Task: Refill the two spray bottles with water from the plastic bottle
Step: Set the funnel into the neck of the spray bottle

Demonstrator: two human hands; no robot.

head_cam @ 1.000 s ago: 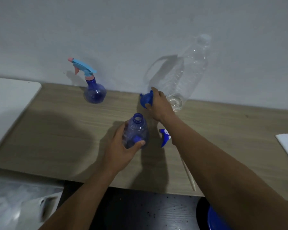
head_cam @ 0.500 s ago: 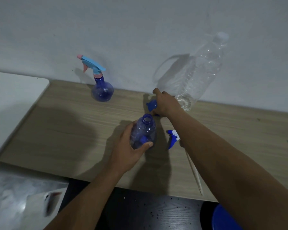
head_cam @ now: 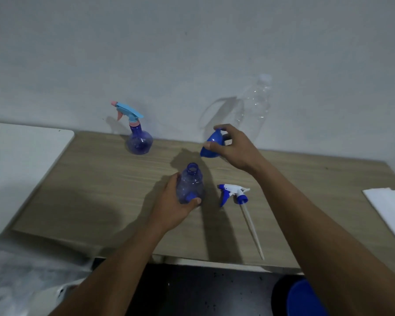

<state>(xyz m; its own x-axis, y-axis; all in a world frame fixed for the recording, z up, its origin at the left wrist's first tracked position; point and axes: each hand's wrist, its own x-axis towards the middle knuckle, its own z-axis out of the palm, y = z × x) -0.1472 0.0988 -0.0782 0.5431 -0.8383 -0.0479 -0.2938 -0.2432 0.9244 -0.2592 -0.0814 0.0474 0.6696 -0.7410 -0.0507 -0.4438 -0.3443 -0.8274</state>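
My left hand (head_cam: 172,204) grips an uncapped blue spray bottle (head_cam: 190,182) standing mid-table, its mouth open upward. My right hand (head_cam: 234,147) holds a blue funnel (head_cam: 211,144) lifted above the table, up and to the right of that bottle. The bottle's white-and-blue trigger head (head_cam: 234,193) lies on the table to its right, its long dip tube pointing toward the front edge. A second blue spray bottle (head_cam: 138,142) with a light-blue trigger stands by the wall at left. The clear plastic bottle (head_cam: 254,106) stands against the wall behind my right hand.
The wooden table (head_cam: 100,190) meets a white surface (head_cam: 21,160) on the left. A white sheet (head_cam: 390,204) lies at the right edge. A blue round object (head_cam: 306,299) sits on the dark floor below the front edge.
My right hand has picked the blue funnel up off the table and brought it toward the open spray bottle. My left hand keeps its hold on the bottle.
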